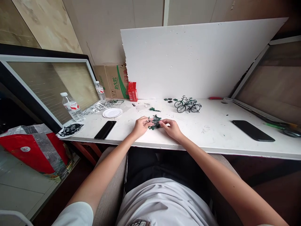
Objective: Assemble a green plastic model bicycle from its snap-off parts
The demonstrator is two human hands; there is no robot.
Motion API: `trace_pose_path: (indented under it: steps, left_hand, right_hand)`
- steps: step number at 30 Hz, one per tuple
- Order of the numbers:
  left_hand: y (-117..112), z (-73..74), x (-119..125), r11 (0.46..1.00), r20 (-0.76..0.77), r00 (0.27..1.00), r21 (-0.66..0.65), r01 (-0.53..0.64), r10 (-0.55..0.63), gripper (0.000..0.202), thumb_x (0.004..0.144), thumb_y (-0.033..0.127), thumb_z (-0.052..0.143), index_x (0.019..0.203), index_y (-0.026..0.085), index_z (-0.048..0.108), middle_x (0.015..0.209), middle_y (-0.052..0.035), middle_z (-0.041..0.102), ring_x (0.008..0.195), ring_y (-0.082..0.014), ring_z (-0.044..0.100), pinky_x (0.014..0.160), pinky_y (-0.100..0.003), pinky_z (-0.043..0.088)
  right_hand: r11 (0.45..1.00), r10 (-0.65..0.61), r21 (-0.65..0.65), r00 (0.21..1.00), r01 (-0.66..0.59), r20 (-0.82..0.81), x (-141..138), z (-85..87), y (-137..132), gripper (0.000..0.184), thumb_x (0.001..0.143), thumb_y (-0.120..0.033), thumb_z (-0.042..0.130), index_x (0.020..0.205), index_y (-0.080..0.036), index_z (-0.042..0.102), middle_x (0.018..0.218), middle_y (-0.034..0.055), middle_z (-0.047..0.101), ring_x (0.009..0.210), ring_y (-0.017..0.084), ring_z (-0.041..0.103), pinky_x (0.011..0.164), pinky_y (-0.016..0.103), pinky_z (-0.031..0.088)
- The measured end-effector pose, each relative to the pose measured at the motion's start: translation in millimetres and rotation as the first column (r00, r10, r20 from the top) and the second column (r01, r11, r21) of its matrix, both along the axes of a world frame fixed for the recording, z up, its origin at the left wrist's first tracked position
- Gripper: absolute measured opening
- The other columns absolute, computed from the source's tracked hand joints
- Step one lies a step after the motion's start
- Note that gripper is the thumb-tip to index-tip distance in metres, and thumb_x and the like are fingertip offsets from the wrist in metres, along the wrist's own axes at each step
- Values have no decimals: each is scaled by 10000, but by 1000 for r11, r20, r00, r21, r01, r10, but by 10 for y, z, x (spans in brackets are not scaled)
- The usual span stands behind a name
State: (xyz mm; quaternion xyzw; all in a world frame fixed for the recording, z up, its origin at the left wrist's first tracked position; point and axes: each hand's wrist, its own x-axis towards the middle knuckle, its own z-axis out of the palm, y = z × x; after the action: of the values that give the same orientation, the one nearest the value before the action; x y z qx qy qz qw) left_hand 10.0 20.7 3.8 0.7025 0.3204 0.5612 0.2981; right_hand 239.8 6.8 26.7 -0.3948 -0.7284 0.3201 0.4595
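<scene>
Taking twelve as straight away from the person, the cluster of dark green model-bicycle parts [156,121] sits at the middle of the dial, near the front edge of the white table [202,135], between both hands. The left hand [141,127] reaches in from nine, thumb and index finger nearly together, pinching its near side. The right hand [171,128] comes from three, thumb and fingertips closed on the opposite edge. Thin bits stick out several ways, one toward ten; fingers cover the rest, so I cannot tell its front end or its long axis.

At twelve lies a loose dark green part [155,110], lengthwise from nine to three, its blocky end at nine and thin end toward three. Toward two stand model bicycles [188,106], the nearest with its wheels lined up nine to three. A black smartphone [105,130] lies near nine, tilted toward one.
</scene>
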Motion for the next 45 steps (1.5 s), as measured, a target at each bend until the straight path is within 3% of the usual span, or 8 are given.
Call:
trace_pose_path:
  steps: [6, 14, 20, 23, 26, 28, 39, 45]
  left_hand:
    - [-7, 0, -3, 998, -45, 998, 39, -44, 46, 264, 969, 390, 719, 1007, 134, 770, 1073, -116, 704, 867, -203, 788, 801, -327, 672]
    - [8, -10, -22, 999, -47, 998, 14, -52, 53, 252, 976, 348, 700, 1073, 133, 789, 1065, -113, 710, 793, -179, 775, 757, -305, 663]
    - [7, -1, -31, 998, -69, 996, 31, -57, 60, 220, 967, 297, 687, 1075, 142, 801, 987, -84, 715, 772, -175, 765, 705, -288, 639]
    - [-19, 29, -25, 994, -114, 989, 65, -89, 96, 187, 960, 227, 669, 1058, 146, 806, 975, -84, 731, 773, -171, 757, 710, -287, 630]
    - [-67, 52, 4, 986, -161, 976, 104, -133, 149, 168, 950, 179, 659, 1013, 162, 813, 983, -90, 751, 796, -174, 750, 720, -285, 623]
    - [-94, 46, 32, 982, -164, 972, 111, -153, 169, 178, 949, 161, 643, 994, 170, 816, 975, -88, 753, 785, -171, 747, 708, -280, 622]
    - [-40, -63, 14, 996, -25, 998, -62, -58, 57, 156, 925, 200, 659, 953, 150, 803, 1062, -113, 758, 732, -179, 778, 691, -299, 670]
    - [-91, -31, 25, 987, -4, 1000, -160, -25, 25, 196, 911, 320, 745, 951, 131, 781, 1048, -133, 778, 750, -205, 793, 703, -324, 686]
  right_hand:
    - [1000, 13, 16, 1000, -13, 3, 5, 12, -9, 487, 954, -640, 641, 865, -176, 756, 916, 89, 771, 870, 233, 671, 775, 324, 515]
    - [999, -12, -42, 997, 8, -79, 13, -45, 19, 434, 888, -603, 751, 1027, -204, 849, 1081, 117, 827, 1001, 320, 757, 791, 390, 607]
    - [985, 52, -153, 982, -81, -180, -10, -46, 4, 487, 865, -617, 778, 1072, -181, 839, 955, 111, 831, 882, 284, 760, 697, 358, 602]
    - [979, 75, -176, 988, -99, -138, -6, -25, -22, 506, 884, -657, 740, 1014, -176, 830, 835, 89, 808, 635, 200, 676, 559, 311, 520]
    - [988, 89, -130, 996, -88, -1, 10, 31, -66, 549, 941, -687, 644, 812, -176, 796, 625, 38, 704, 476, 132, 507, 488, 285, 413]
    - [992, 92, -89, 995, -88, 36, 14, 66, -96, 562, 960, -680, 617, 754, -180, 770, 608, 34, 685, 494, 137, 512, 509, 285, 423]
    - [963, -23, 270, 997, 3, 73, -29, 7, -186, 287, 970, -466, 680, 985, -238, 854, 1077, 105, 833, 950, 328, 793, 893, 445, 620]
    - [956, -9, 291, 995, -20, 98, 4, -17, -149, 265, 975, -427, 663, 1017, -246, 852, 1095, 104, 831, 988, 324, 796, 926, 471, 637]
